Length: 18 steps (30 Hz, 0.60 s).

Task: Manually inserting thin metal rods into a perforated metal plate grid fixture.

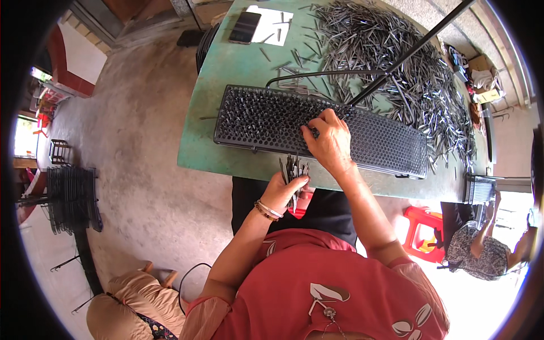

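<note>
A long black perforated rack [391, 141] lies across the near side of the green table. Its left part is filled with upright thin metal pieces [260, 116]; the holes toward its right end show bare. My right hand [330, 139] reaches over the middle of the rack, fingers pinched at the border of the filled part; what they hold is too small to name. Just in front of the rack, beyond the table's near edge, my left hand [283, 192] is closed around a bundle of thin metal rods [294, 170], their ends sticking up past the thumb.
A big heap of loose metal rods [391, 51] covers the table's far right. A phone [245, 27] and white paper [275, 25] lie at the far left. A black bar [416, 48] slants over the rack. A red stool [419, 235] and another person [479, 249] are at right.
</note>
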{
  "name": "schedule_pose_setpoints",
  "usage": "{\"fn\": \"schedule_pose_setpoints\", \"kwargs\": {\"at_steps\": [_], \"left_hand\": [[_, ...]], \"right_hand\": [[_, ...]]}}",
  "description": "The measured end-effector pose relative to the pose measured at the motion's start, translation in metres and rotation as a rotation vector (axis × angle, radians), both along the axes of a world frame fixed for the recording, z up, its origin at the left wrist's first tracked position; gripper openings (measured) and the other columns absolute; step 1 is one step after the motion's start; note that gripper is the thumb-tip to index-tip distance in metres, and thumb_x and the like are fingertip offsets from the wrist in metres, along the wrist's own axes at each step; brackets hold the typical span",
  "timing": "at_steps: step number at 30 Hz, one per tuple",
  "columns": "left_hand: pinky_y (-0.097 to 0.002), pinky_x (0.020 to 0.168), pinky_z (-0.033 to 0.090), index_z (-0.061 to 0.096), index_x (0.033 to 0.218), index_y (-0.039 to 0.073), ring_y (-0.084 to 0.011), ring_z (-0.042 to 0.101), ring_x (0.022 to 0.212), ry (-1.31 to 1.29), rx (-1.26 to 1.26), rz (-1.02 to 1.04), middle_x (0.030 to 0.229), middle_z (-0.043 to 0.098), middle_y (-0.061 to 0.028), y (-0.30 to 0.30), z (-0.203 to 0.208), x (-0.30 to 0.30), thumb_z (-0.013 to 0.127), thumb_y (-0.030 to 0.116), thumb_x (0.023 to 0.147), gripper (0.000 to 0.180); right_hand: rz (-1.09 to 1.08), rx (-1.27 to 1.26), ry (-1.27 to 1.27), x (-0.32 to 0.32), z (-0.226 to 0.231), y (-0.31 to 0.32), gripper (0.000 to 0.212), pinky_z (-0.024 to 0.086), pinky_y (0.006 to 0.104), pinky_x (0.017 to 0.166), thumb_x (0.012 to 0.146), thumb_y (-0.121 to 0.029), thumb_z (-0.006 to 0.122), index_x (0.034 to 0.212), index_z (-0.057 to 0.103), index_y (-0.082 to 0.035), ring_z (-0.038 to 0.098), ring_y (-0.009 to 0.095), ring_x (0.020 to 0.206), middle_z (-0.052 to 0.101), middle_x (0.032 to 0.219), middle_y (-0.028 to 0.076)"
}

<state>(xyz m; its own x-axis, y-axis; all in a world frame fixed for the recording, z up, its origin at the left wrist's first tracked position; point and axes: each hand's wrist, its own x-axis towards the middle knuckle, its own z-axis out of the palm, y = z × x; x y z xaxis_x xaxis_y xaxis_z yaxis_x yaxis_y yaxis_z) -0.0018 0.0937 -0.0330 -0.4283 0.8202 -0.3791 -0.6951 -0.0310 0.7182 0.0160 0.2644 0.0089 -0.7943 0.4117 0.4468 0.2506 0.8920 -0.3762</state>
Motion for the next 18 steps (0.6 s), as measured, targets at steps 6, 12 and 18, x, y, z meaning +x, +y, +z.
{"fn": "schedule_pose_setpoints", "kwargs": {"at_steps": [6,12,18], "left_hand": [[-0.0244,0.056,0.049,0.062,0.089,0.001,-0.0119,0.061,0.061,-0.008,-0.039,0.028,0.073,0.063,-0.0059,-0.001,0.004,-0.001,0.063,0.015,0.086,0.014],[-0.0248,0.056,0.049,0.062,0.089,0.001,-0.0114,0.06,0.06,-0.024,-0.025,0.002,0.072,0.063,-0.0052,-0.004,0.002,0.0,0.063,0.014,0.085,0.013],[-0.0252,0.056,0.048,0.061,0.088,0.002,-0.0113,0.06,0.062,-0.052,0.011,0.002,0.072,0.062,-0.0045,-0.003,0.0,0.002,0.063,0.013,0.085,0.012]], "right_hand": [[-0.086,-0.204,0.071,-0.003,-0.002,-0.002,0.012,0.048,0.0339,0.062,0.07,-0.014,0.072,0.077,0.067,-0.005,0.058,0.025,0.069,0.057,0.083,0.008],[-0.063,-0.208,0.184,-0.004,0.008,-0.001,0.01,0.045,0.029,0.051,0.071,-0.01,0.071,0.079,0.067,-0.005,0.054,0.019,0.057,0.057,0.084,0.007],[0.078,-0.077,0.211,-0.001,0.006,0.0,0.011,0.047,0.031,0.052,0.071,-0.008,0.071,0.081,0.066,-0.005,0.057,0.021,0.059,0.057,0.086,0.008]]}}
